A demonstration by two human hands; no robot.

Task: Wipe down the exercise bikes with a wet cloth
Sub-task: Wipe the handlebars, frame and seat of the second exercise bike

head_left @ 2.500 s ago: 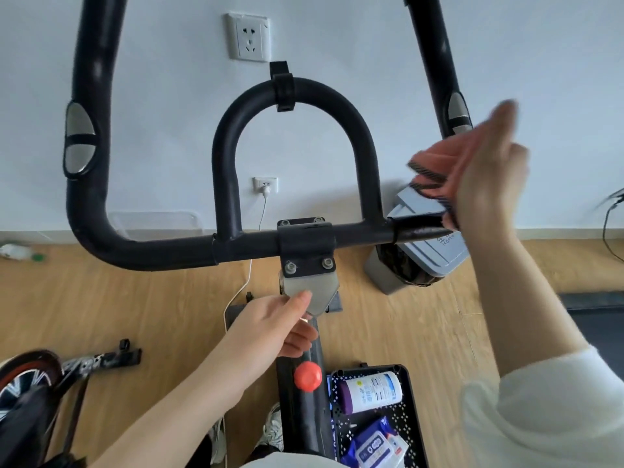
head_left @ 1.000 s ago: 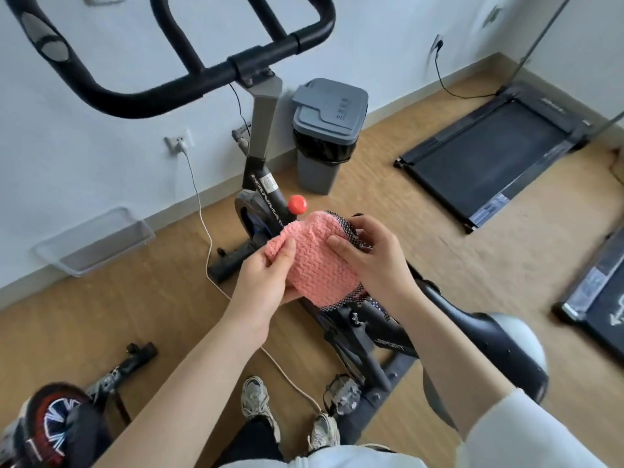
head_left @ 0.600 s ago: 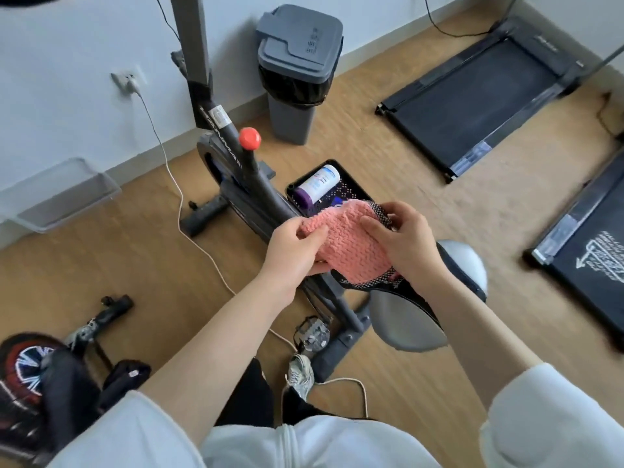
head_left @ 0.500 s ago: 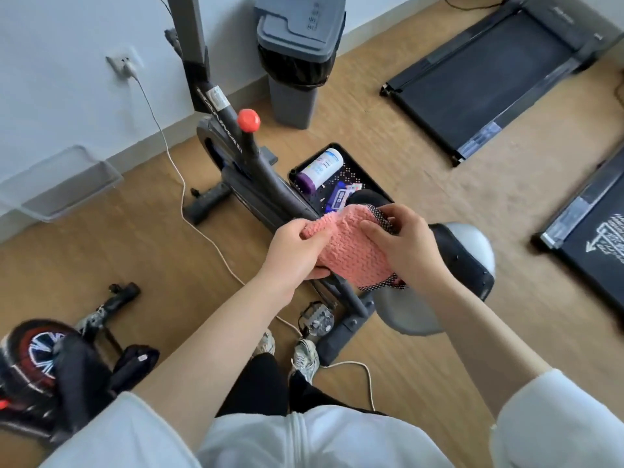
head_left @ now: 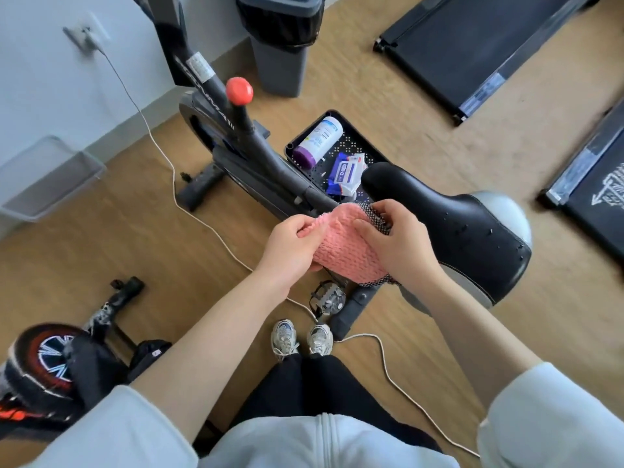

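At 9 o'clock of the saddle [head_left: 456,228], the pink cloth [head_left: 341,251] sits bunched between left hand [head_left: 290,251] and right hand [head_left: 401,246], both pinching its edges with curled fingers; soft, limp, light, probably best gripped as a folded wad.

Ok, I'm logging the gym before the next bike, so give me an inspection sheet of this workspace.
Surface: wood floor.
Job's things: pink cloth held beside saddle of bike.
Clutter: black tray with bottle and wipes pack; grey bin; clear tray by wall.
Grippers: left hand and right hand both pinch the cloth with curled fingers.
Cables: white cable from wall socket, across floor past shoes.
Surroundings: treadmills; red-rimmed wheel lower left.
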